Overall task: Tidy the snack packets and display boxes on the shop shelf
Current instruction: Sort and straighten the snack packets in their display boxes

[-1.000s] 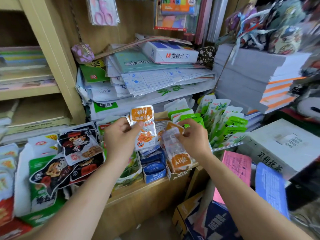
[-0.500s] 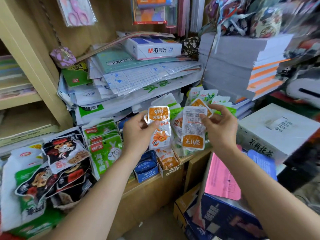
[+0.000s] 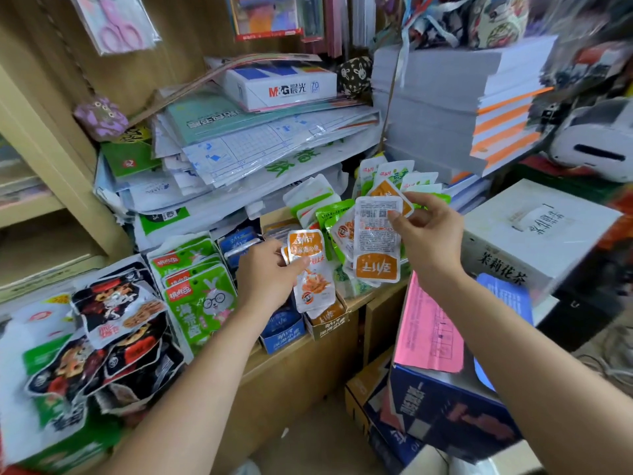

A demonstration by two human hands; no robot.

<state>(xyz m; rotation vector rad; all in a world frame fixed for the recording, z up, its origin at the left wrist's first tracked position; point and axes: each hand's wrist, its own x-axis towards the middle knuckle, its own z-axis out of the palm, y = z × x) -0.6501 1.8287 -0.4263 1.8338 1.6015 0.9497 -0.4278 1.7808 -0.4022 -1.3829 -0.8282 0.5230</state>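
Head view, left hand (image 3: 267, 279): pinches orange-and-white foil snack packet (image 3: 313, 286) upright.
Right hand (image 3: 428, 234): grips second silver-backed foil packet (image 3: 376, 241) inverted — at two o'clock.

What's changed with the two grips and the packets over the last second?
The right grip lifted its stack of packets up from the orange display box and now holds it raised to the right, backs toward the camera. The left grip brought its front-facing packet down closer to that box. Neither let go; the shelf stock stayed put.
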